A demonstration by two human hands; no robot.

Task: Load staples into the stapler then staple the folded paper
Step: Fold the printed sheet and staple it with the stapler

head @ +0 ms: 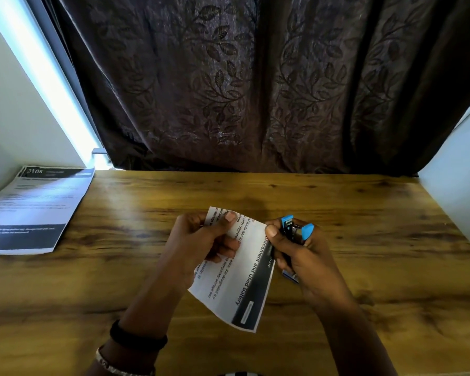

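Observation:
A folded printed paper, white with a black band and bold text, is held above the middle of the wooden table. My left hand grips its upper left part, thumb on top and fingers curled behind. My right hand holds a small stapler with blue end caps and a metal middle, right beside the paper's upper right edge. The thumb of that hand touches the paper's corner. Most of the stapler body is hidden in the palm.
A stack of printed sheets lies at the table's far left corner. A dark leaf-patterned curtain hangs behind the table. White walls flank both sides.

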